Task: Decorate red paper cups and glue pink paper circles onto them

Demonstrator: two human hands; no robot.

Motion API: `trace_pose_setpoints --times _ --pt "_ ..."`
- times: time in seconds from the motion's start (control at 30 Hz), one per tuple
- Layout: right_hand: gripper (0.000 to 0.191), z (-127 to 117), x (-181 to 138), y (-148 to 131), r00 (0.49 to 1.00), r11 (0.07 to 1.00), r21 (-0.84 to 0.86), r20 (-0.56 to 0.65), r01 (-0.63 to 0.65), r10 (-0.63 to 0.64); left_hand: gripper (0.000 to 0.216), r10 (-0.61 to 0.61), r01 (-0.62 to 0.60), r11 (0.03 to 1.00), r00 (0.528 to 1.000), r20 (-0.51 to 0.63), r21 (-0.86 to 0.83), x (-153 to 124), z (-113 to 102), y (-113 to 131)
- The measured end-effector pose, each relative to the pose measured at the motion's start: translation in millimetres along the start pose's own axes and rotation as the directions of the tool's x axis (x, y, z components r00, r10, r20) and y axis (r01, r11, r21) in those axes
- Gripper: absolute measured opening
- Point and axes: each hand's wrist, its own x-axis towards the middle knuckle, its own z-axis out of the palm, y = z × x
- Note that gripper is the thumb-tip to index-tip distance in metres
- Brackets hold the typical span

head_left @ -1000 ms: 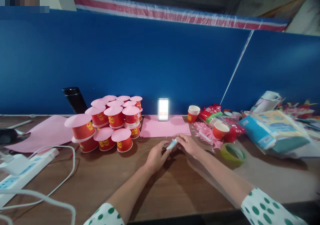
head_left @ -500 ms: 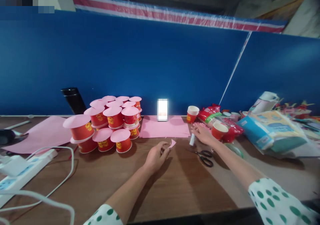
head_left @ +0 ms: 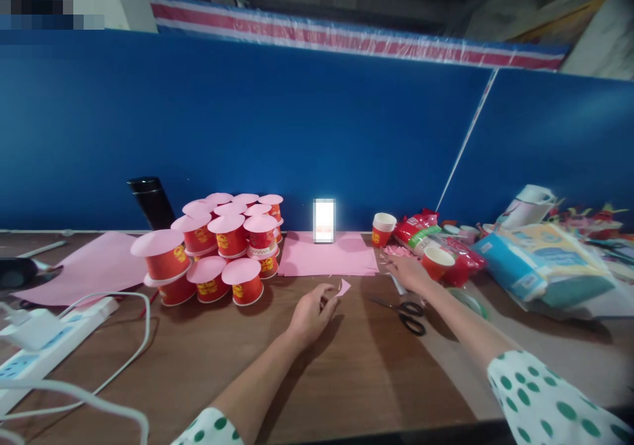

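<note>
My left hand (head_left: pixel 313 314) is over the brown table, its fingers pinching a small pink paper piece (head_left: pixel 343 288) whose pointed end sticks out to the right. My right hand (head_left: pixel 407 272) reaches low over the table with its fingers stretched toward a small heap of pink paper scraps (head_left: pixel 393 249). A white tube (head_left: pixel 398 285) lies under that palm, partly covered; whether the hand touches it I cannot tell. Scissors with black handles (head_left: pixel 409 315) lie between my hands, blades pointing left. Behind my left hand is a stack of pink paper sheets (head_left: pixel 329 257).
Red paper cups with pink paper discs (head_left: pixel 225 224) stand stacked at left. A lit phone (head_left: pixel 324 222) leans at the back. At right are paper cups (head_left: pixel 384 229), a red bag (head_left: pixel 419 228), a tape roll (head_left: pixel 468 302) and a blue package (head_left: pixel 545 260). A power strip (head_left: pixel 59 346) with cables lies left.
The white tube has shifted right, from beside my right fingertips to under the palm. My left hand still holds the pink piece in much the same spot. The whole view has shifted slightly.
</note>
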Motion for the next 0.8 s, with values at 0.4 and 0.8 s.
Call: trace_pose_setpoints --times 0.4,0.8 --pt "0.043 3.8 -6.3 -4.0 0.999 0.995 -0.096 -0.034 -0.004 0.001 0.036 0.013 -0.012 1.0 1.0 -0.012 0.009 -1.8 -1.1 1.9" --pt "0.028 -30.4 -17.1 -131.4 0.935 0.92 0.213 -0.214 0.328 -0.284 0.024 0.092 -0.091 0.996 0.995 -0.041 0.022 -1.7 -1.0 -2.3"
